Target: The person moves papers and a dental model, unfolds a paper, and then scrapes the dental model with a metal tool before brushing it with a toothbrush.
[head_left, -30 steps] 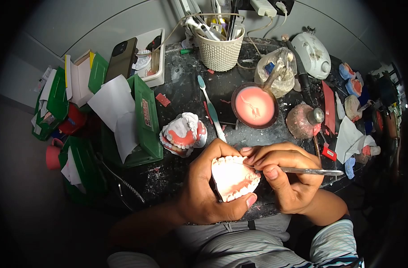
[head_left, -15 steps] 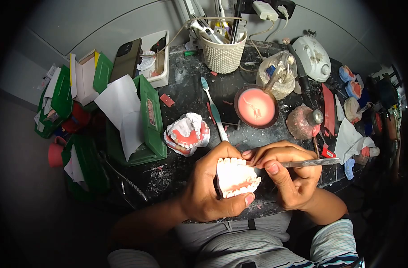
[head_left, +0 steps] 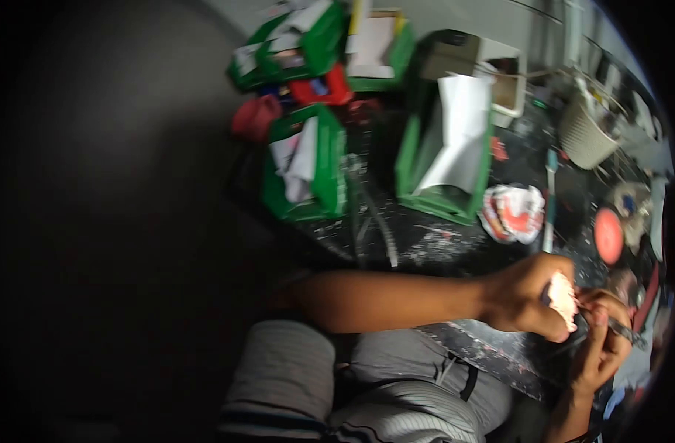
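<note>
My left hand (head_left: 525, 297) is wrapped round a pale plaster dental model (head_left: 563, 303), which is brightly lit and seen nearly edge-on. Close by on its right, my right hand (head_left: 604, 340) grips a metal wax knife (head_left: 628, 334). The knife's handle end points to the lower right, while its other end lies near the model; blur hides whether they touch. Beyond my left hand, another dental model (head_left: 513, 214) with pink wax sits on the bench. A toothbrush (head_left: 550, 203) lies beside it, and a round dish of pink wax (head_left: 608, 236) is farther right.
A green bin (head_left: 479, 210) with white paper stands left of the dental model. More green bins (head_left: 337, 188) and a red container (head_left: 337, 87) are farther left. A woven basket (head_left: 577, 136) of tools stands at the back right, near a white tray (head_left: 520, 88).
The view has swung left, so the bench and both hands now appear farther right and blurred. Both hands keep hold of the dental model and the wax knife.
</note>
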`<action>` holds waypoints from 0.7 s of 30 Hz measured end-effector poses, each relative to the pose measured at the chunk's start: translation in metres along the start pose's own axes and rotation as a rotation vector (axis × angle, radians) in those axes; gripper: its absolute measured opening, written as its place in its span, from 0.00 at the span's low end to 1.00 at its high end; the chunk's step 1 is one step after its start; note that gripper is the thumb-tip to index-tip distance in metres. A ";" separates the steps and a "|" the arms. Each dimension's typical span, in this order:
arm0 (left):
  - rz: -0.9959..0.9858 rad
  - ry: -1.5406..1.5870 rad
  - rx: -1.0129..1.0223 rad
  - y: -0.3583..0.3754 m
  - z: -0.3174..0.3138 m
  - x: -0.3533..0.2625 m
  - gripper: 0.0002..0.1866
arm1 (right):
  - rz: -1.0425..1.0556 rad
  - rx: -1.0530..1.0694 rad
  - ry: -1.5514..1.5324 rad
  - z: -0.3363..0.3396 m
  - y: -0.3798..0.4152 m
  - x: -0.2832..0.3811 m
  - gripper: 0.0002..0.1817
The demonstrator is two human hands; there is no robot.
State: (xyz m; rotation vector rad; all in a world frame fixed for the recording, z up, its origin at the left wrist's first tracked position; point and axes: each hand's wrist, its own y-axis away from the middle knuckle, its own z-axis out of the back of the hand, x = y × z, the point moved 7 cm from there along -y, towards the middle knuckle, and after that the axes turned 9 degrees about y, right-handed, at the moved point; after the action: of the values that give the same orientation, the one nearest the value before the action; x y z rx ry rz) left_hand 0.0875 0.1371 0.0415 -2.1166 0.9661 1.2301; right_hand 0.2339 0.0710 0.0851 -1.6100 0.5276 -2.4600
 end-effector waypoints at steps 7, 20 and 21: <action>0.052 0.155 -0.013 -0.001 -0.001 0.005 0.20 | -0.080 -0.039 -0.010 0.006 0.009 -0.015 0.11; 0.099 0.183 0.015 0.004 0.003 -0.011 0.18 | 0.212 -0.028 0.022 -0.008 -0.011 0.021 0.06; 0.118 0.222 -0.038 0.009 0.010 0.002 0.22 | 0.196 -0.039 0.040 -0.008 -0.011 0.022 0.05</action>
State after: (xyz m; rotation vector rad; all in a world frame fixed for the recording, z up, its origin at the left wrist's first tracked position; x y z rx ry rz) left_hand 0.0761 0.1383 0.0344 -2.2907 1.1865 1.0911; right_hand 0.2182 0.0757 0.1053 -1.4488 0.7070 -2.3547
